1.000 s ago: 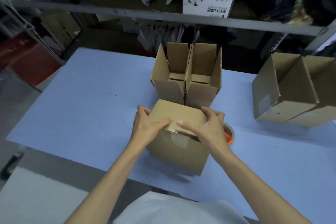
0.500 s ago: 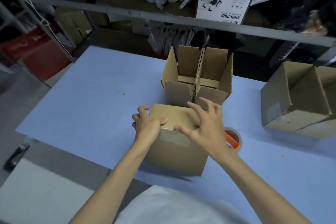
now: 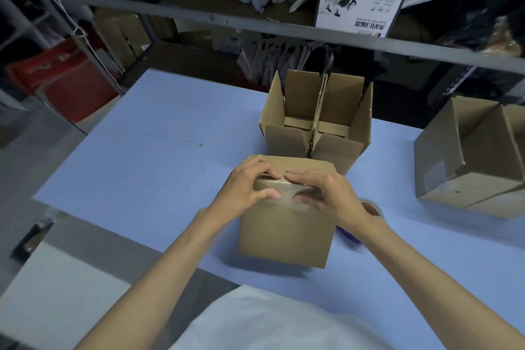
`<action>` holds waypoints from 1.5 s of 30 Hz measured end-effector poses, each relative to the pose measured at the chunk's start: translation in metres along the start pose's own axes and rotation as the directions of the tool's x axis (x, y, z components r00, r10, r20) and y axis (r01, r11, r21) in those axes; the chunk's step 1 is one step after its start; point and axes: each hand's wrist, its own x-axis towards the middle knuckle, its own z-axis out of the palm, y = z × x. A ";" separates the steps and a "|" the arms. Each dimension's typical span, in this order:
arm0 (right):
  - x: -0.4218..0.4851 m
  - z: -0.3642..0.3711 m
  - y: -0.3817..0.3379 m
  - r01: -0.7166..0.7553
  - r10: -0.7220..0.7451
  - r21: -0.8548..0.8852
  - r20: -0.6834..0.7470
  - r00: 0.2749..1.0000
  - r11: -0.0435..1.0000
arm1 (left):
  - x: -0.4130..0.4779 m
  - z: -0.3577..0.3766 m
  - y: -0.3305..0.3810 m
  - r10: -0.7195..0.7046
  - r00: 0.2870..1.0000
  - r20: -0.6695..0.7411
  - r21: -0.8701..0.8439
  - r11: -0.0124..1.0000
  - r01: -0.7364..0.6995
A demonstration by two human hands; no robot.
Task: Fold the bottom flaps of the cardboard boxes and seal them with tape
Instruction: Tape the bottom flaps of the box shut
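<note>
**Both hands clamped on the box (image 3: 284, 233)**

Flaps closed, it stands on the tabletop (image 3: 142, 150) near the person, glossy tape (image 3: 279, 189) folded over its near top edge. Left hand (image 3: 247, 185) and right hand (image 3: 332, 196) grip there, fingers on top, thumbs on the front

Your blue table (image 3: 159, 156) and what stands on it
A closed box (image 3: 284, 233) stands near you, just behind it one open box (image 3: 284, 148) touching another open box (image 3: 338, 150), a bigger box (image 3: 466, 162) well apart at your right, a half-hidden tape roll (image 3: 370, 207) beside the closed box
</note>
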 end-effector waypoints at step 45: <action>-0.034 0.011 0.013 -0.237 0.335 0.338 -0.272 0.902 0.911 | 0.005 0.015 -0.005 -0.157 0.907 -0.390 -0.137 0.984 0.111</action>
